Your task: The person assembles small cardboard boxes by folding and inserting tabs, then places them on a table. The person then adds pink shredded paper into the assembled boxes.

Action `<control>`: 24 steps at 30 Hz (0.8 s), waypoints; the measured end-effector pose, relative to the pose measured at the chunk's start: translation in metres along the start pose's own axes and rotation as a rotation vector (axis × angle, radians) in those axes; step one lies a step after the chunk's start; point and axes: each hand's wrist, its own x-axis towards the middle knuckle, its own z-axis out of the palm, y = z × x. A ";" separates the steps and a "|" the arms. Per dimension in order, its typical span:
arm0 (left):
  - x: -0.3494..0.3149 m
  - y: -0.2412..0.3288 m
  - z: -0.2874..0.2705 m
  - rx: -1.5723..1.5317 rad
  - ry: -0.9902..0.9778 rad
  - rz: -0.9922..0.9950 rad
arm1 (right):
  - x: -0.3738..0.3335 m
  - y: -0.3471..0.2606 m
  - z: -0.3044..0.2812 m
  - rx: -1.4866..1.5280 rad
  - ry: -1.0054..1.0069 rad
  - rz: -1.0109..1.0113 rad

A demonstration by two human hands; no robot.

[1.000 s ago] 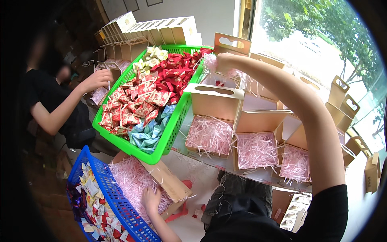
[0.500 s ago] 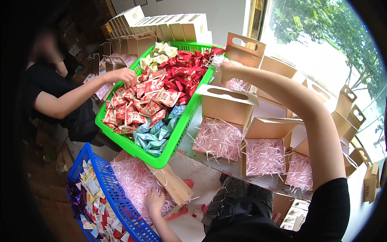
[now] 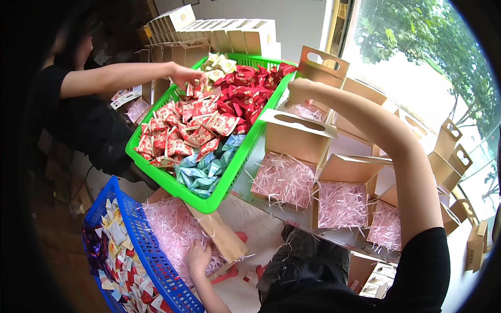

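My left hand (image 3: 198, 257) rests in the pink shredded paper (image 3: 169, 229) of a cardboard carton (image 3: 222, 232). Its fingers curl into the strands, their tips partly buried. Across the table, my right hand (image 3: 299, 93) reaches down over an open gift box (image 3: 322, 68) whose bottom holds pink shreds (image 3: 309, 111). The fingers of that hand are mostly hidden, so what is in them does not show. Beside it stands a green basket (image 3: 223, 194) of wrapped packets: red patterned (image 3: 201, 136), dark red (image 3: 245, 94), cream (image 3: 219, 67) and blue (image 3: 201, 169).
A blue basket (image 3: 156, 255) of small packets stands at lower left. Open boxes with shreds (image 3: 284, 180) line the table to the right; folded boxes (image 3: 235, 37) stand at the back. A co-worker's hand (image 3: 188, 77) reaches into the green basket at a red packet.
My right hand has moved from the green basket's edge down to the gift box; the pale clump of shreds at it no longer shows. The co-worker's hand has shifted right and farther back.
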 end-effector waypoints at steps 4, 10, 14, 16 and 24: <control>0.006 0.007 0.000 -0.003 0.016 0.039 | 0.058 0.043 0.055 0.143 0.063 -0.075; 0.003 0.006 -0.002 0.002 -0.060 0.022 | 0.042 0.054 0.049 0.010 0.116 -0.317; 0.003 0.005 -0.003 -0.004 -0.106 0.083 | -0.036 0.035 0.005 0.011 0.306 -0.263; 0.005 -0.002 0.004 -0.021 -0.184 0.147 | -0.091 0.012 -0.005 0.016 0.477 -0.197; -0.001 0.004 0.004 0.033 -0.191 0.238 | -0.204 -0.046 0.008 0.207 0.788 -0.287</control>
